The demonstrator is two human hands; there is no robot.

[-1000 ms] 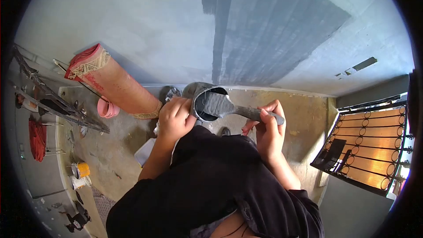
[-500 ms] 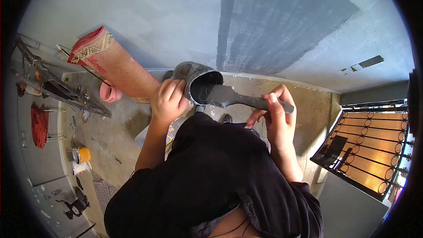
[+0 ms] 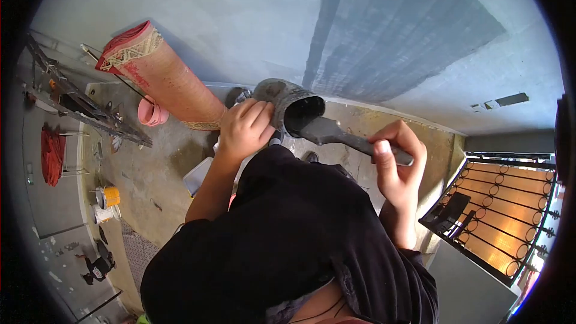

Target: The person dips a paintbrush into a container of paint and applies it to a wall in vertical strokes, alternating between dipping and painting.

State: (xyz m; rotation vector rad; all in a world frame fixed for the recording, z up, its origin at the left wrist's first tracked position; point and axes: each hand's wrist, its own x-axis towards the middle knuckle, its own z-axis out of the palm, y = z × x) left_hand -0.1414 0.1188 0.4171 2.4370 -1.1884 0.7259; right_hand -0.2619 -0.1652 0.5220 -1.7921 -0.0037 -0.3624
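Note:
My left hand (image 3: 245, 127) is wrapped round a paint-smeared grey pot (image 3: 279, 97), which lies tilted with its mouth toward the right. Dark paint coats the inside of the mouth. Between the thumb and fingers of my right hand (image 3: 397, 165) is the handle of a grey, paint-covered paintbrush (image 3: 329, 131). The brush's bristle end is inside the pot, so its tip is hidden. Beyond both hands stands a pale wall (image 3: 234, 30) with a darker grey painted patch (image 3: 408, 36).
A rolled red rug (image 3: 162, 78) leans on the wall at left, beside a pink bucket (image 3: 151, 113) and a dark metal frame (image 3: 84, 105). Yellow and white paint pails (image 3: 108, 198) stand farther left. At right is a barred metal gate (image 3: 486, 204).
Both hands, with the pot and the paintbrush, have shifted right in view. The brush is a bit deeper in the pot. The view has turned slightly.

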